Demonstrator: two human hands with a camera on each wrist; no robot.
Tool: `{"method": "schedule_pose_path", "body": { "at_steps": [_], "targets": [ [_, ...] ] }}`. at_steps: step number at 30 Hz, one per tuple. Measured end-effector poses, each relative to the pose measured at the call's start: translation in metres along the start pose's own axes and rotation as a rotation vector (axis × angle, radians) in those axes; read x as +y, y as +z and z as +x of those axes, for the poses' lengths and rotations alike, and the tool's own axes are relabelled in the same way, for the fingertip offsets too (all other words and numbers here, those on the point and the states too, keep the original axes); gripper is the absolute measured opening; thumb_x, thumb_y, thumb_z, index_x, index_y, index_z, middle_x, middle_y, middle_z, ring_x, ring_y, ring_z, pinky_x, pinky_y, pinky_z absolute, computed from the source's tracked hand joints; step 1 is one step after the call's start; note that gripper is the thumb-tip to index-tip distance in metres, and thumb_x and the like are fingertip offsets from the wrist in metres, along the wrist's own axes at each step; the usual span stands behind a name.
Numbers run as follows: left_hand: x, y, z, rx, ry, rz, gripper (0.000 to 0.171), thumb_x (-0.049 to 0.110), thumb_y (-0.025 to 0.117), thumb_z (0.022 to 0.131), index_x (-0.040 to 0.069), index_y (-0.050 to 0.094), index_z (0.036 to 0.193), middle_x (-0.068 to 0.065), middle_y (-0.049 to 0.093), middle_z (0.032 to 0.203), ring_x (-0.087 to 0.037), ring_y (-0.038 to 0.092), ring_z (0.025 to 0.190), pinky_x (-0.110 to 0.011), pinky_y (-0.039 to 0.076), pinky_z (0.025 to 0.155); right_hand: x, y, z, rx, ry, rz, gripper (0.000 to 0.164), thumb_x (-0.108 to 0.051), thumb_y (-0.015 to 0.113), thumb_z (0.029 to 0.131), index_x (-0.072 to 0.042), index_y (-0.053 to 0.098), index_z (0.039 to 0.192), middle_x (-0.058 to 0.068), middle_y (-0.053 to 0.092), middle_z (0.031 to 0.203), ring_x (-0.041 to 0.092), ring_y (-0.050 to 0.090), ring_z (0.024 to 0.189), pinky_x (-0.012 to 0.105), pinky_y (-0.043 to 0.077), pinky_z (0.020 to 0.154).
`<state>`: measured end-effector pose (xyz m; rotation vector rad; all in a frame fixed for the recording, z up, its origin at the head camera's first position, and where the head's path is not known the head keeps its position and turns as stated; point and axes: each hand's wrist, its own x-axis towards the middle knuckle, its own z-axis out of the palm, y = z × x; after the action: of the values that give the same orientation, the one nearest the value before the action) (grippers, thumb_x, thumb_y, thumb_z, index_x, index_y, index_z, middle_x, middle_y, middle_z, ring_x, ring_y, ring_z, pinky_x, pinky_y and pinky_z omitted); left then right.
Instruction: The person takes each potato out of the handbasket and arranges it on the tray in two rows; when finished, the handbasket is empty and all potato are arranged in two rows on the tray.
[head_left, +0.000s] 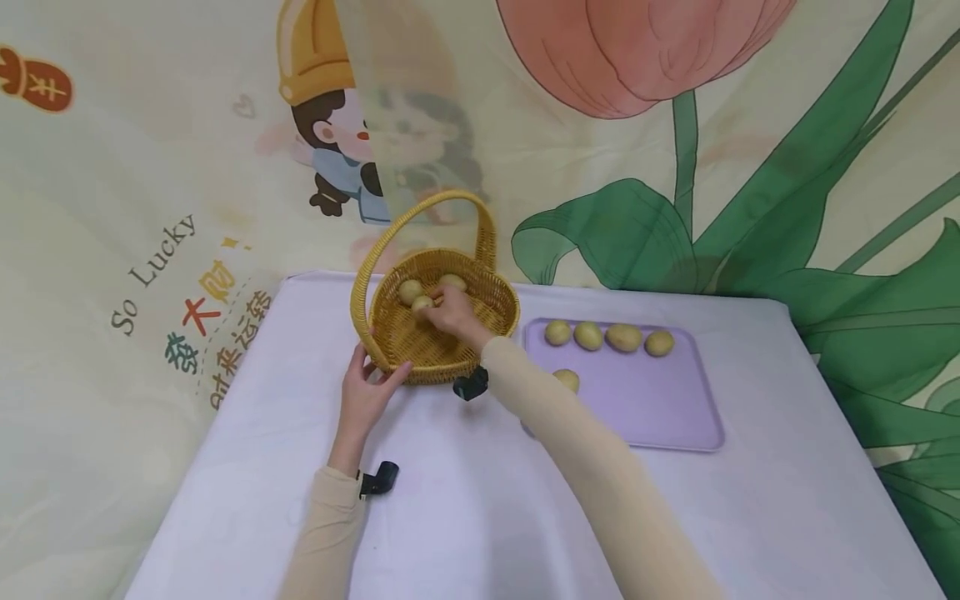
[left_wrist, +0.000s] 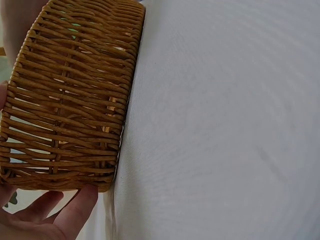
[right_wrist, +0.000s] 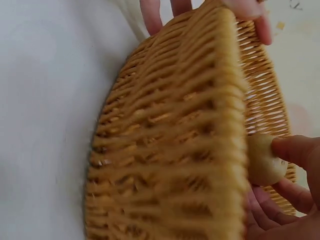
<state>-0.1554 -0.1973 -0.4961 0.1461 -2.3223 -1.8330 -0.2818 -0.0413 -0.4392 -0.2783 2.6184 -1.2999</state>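
A round wicker basket (head_left: pixel 427 375) with a tall arched handle stands toward the back of the table. My left hand (head_left: pixel 366 398) holds its near left side, thumb at the rim and fingers against the outer wall; in the left wrist view, fingertips (left_wrist: pixel 82 205) touch the weave. Inside the basket, my right hand (head_left: pixel 450 315) pinches a potato (right_wrist: pixel 265 159) between thumb and fingers. Two more potatoes lie beside it, one at the left (head_left: pixel 410 291) and another (head_left: pixel 452 282) partly behind the hand. The basket wall covers part of the held potato in the right wrist view.
To the right of the basket lies a purple tray (head_left: pixel 637 417) with several potatoes: a row along its back edge and one potato (head_left: pixel 567 381) at its left, partly behind the right sleeve. A white cloth covers the table (head_left: pixel 450 500); a printed curtain hangs behind.
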Motion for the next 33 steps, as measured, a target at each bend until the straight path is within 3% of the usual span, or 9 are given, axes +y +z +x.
{"method": "schedule_pose_path", "body": {
  "at_steps": [8, 13, 20, 24, 28, 31, 33],
  "targets": [
    [0.000, -0.006, -0.006, 0.006, -0.018, 0.004, 0.082, 0.022, 0.078, 0.087, 0.020, 0.032, 0.154, -0.013, 0.036, 0.151, -0.038, 0.046, 0.128, -0.051, 0.047, 0.103, -0.003, -0.041, -0.023, -0.089, -0.125, 0.027, 0.037, -0.014, 0.068, 0.092, 0.003, 0.062, 0.124, 0.016, 0.064, 0.117, 0.025, 0.061, 0.106, 0.029, 0.055, 0.081],
    [0.002, -0.005, -0.003, -0.010, -0.004, 0.007, 0.082, 0.023, 0.077, 0.088, 0.021, 0.030, 0.155, -0.013, 0.034, 0.153, -0.039, 0.046, 0.129, -0.051, 0.047, 0.103, 0.002, -0.072, -0.039, -0.062, -0.147, 0.056, 0.039, -0.017, 0.070, 0.091, 0.001, 0.063, 0.124, 0.013, 0.066, 0.107, 0.023, 0.060, 0.097, 0.028, 0.052, 0.077],
    [-0.001, -0.001, 0.003, -0.008, -0.001, 0.011, 0.083, 0.021, 0.078, 0.087, 0.020, 0.031, 0.155, -0.012, 0.034, 0.154, -0.037, 0.047, 0.128, -0.051, 0.048, 0.102, 0.015, -0.103, -0.059, -0.022, -0.158, 0.132, 0.038, -0.017, 0.071, 0.090, 0.000, 0.064, 0.123, 0.014, 0.067, 0.107, 0.024, 0.062, 0.095, 0.030, 0.054, 0.079],
    [-0.001, 0.001, 0.005, -0.016, 0.001, 0.012, 0.083, 0.020, 0.077, 0.087, 0.019, 0.030, 0.155, -0.015, 0.035, 0.152, -0.039, 0.046, 0.128, -0.052, 0.048, 0.103, 0.026, -0.117, -0.070, -0.002, -0.163, 0.145, 0.037, -0.016, 0.071, 0.090, 0.000, 0.064, 0.123, 0.015, 0.067, 0.107, 0.025, 0.062, 0.095, 0.030, 0.054, 0.081],
    [-0.001, 0.001, 0.001, -0.014, -0.023, 0.026, 0.083, 0.022, 0.077, 0.087, 0.021, 0.029, 0.155, -0.014, 0.036, 0.151, -0.036, 0.046, 0.128, -0.041, 0.050, 0.101, 0.041, -0.122, -0.084, -0.006, -0.169, 0.163, 0.036, -0.013, 0.070, 0.090, 0.002, 0.063, 0.122, 0.018, 0.066, 0.109, 0.027, 0.065, 0.094, 0.029, 0.056, 0.079],
    [-0.001, 0.000, -0.002, -0.010, -0.021, 0.038, 0.083, 0.022, 0.077, 0.088, 0.021, 0.029, 0.156, -0.013, 0.034, 0.153, -0.036, 0.047, 0.128, -0.041, 0.051, 0.101, 0.058, -0.123, -0.096, -0.006, -0.159, 0.166, 0.036, -0.011, 0.071, 0.090, 0.004, 0.063, 0.122, 0.019, 0.066, 0.110, 0.029, 0.067, 0.094, 0.031, 0.057, 0.080],
    [0.000, 0.001, -0.002, -0.012, -0.006, 0.039, 0.082, 0.020, 0.076, 0.088, 0.018, 0.030, 0.155, -0.013, 0.033, 0.155, -0.037, 0.047, 0.127, -0.048, 0.049, 0.101, 0.071, -0.125, -0.103, 0.006, -0.135, 0.149, 0.036, -0.012, 0.071, 0.089, 0.002, 0.064, 0.122, 0.018, 0.067, 0.109, 0.027, 0.067, 0.094, 0.032, 0.057, 0.082]
  ]
}}
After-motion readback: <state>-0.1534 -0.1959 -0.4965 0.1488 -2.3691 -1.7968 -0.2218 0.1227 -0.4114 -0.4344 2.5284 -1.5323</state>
